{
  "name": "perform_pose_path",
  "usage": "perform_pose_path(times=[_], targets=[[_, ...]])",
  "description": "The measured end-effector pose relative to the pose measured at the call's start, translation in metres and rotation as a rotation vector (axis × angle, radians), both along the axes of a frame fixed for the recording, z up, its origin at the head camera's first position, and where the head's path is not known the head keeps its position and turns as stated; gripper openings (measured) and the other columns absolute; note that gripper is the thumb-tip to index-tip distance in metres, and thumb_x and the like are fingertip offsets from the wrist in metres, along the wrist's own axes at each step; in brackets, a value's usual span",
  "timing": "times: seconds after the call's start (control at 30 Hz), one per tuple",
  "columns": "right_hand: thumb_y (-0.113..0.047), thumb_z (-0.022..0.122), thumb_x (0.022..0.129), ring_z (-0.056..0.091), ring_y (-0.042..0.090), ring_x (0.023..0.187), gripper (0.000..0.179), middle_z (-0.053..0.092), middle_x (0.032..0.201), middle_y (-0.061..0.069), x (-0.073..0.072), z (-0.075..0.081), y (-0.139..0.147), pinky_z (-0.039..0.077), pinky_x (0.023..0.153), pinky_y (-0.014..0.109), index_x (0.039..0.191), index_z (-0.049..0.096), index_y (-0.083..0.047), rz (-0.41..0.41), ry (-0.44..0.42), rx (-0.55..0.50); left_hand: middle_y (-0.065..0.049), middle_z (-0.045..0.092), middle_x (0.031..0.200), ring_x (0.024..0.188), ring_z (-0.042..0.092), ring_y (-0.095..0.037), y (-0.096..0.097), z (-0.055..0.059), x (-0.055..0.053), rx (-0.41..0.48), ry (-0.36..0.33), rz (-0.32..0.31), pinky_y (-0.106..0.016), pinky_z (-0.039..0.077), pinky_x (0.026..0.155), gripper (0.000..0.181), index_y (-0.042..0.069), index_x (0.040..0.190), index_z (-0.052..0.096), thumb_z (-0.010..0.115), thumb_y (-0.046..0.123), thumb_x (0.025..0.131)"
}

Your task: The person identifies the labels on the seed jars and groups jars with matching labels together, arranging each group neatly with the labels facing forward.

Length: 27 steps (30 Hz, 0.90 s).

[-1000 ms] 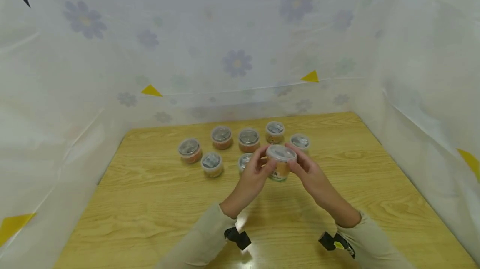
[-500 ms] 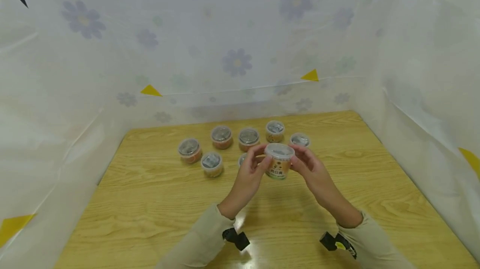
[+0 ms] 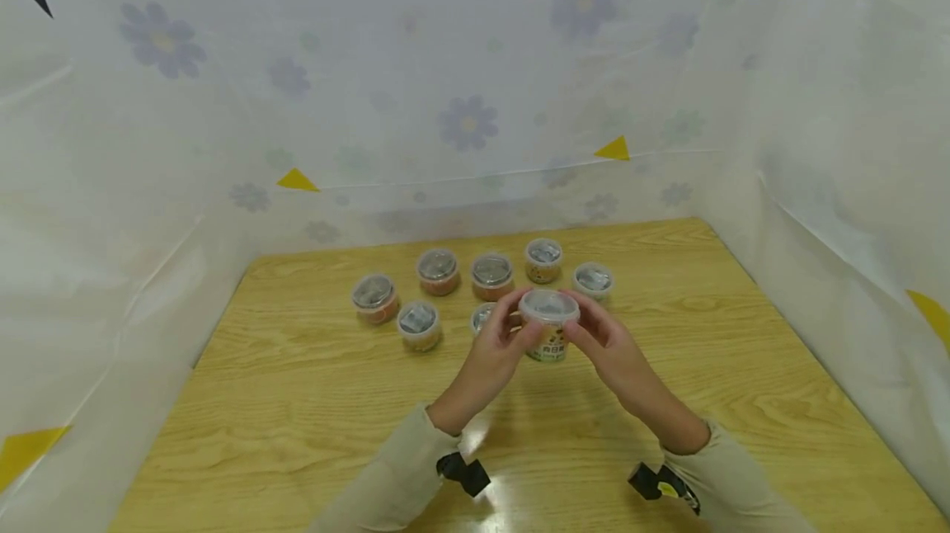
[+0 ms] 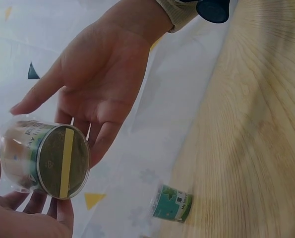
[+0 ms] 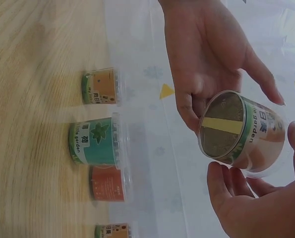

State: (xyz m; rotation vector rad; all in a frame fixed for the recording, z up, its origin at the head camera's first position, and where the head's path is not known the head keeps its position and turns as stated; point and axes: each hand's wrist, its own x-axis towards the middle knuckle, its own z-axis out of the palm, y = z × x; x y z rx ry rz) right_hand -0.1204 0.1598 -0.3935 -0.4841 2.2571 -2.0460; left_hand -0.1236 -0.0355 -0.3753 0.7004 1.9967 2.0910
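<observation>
Between my left hand [image 3: 486, 360] and my right hand [image 3: 619, 360], a clear lidded plastic cup [image 3: 550, 343] is held up off the table. Its label is orange and green with dark lettering. Thumbs are on the near side and fingers curl round the sides, partly hidden by the cup. In the left wrist view the cup's base [image 4: 63, 163] shows, dark with a yellow strip across it. The right wrist view shows "garden" printed on the cup's side [image 5: 259, 141].
Beyond the hands, several similar lidded cups stand on the wooden table [image 3: 297, 434], among them an orange-brown one [image 3: 376, 306] at left and a pale-lidded one [image 3: 593, 279] at right. One cup [image 3: 481, 317] is partly hidden by my left hand. Patterned white sheeting [image 3: 467, 178] encloses the table.
The held cup has shifted slightly left and turned a little, its printed lettering coming toward the head view and then partly tilting away. Both hands keep their hold. The other cups stay put.
</observation>
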Motion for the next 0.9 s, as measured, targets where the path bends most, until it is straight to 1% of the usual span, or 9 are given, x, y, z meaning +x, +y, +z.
perform_pose_path(times=[0.13,0.3,0.47,0.63,0.73,0.9], targets=[[-0.016,0.048,0.099,0.052,0.014,0.108,0.045,0.047,0.128,0.014,-0.001,-0.001,-0.001,0.047,0.084,0.024,0.141,0.036,-0.007,-0.015,0.011,-0.012,-0.009,0.039,0.134,0.115,0.044,-0.023,-0.003,-0.001,0.0,0.003,0.005,0.017,-0.031,0.044,0.09,0.049,0.008,0.141,0.032,0.05,0.025,0.097],[-0.011,0.054,0.095,0.049,0.019,0.11,0.044,0.046,0.129,0.012,0.001,-0.004,-0.007,0.048,0.085,0.025,0.137,0.04,-0.005,-0.039,0.036,-0.039,-0.009,0.04,0.136,0.119,0.043,-0.023,-0.01,-0.002,-0.001,-0.024,0.021,0.007,-0.032,0.041,0.095,0.048,0.01,0.142,0.033,0.048,0.023,0.098],[-0.01,0.058,0.093,0.048,0.022,0.112,0.045,0.046,0.13,0.014,0.004,-0.007,-0.018,0.048,0.085,0.024,0.135,0.042,-0.004,-0.024,0.049,-0.053,-0.009,0.042,0.134,0.119,0.042,-0.028,-0.027,-0.008,-0.001,-0.075,0.034,0.0,-0.034,0.042,0.093,0.047,0.012,0.143,0.033,0.048,0.018,0.098],[-0.008,0.06,0.091,0.05,0.022,0.111,0.043,0.05,0.127,0.015,0.005,-0.016,-0.029,0.049,0.086,0.027,0.132,0.045,-0.003,-0.005,0.066,-0.076,-0.01,0.045,0.132,0.117,0.044,-0.028,-0.045,-0.017,0.0,-0.099,0.022,0.013,-0.037,0.044,0.092,0.048,0.006,0.143,0.033,0.048,0.015,0.098],[-0.009,0.061,0.09,0.051,0.022,0.112,0.043,0.051,0.126,0.013,0.003,-0.021,-0.037,0.049,0.086,0.029,0.131,0.047,-0.004,0.014,0.062,-0.096,-0.01,0.044,0.133,0.118,0.044,-0.028,-0.053,-0.022,0.002,-0.1,0.01,0.029,-0.036,0.043,0.093,0.048,0.005,0.142,0.033,0.049,0.014,0.098],[-0.009,0.064,0.088,0.049,0.027,0.115,0.045,0.051,0.127,0.014,-0.002,-0.03,-0.053,0.048,0.089,0.031,0.13,0.047,-0.004,0.064,0.05,-0.115,-0.012,0.045,0.133,0.119,0.043,-0.033,-0.067,-0.024,0.007,-0.103,0.016,0.088,-0.032,0.042,0.095,0.047,0.002,0.14,0.036,0.051,0.011,0.096]])
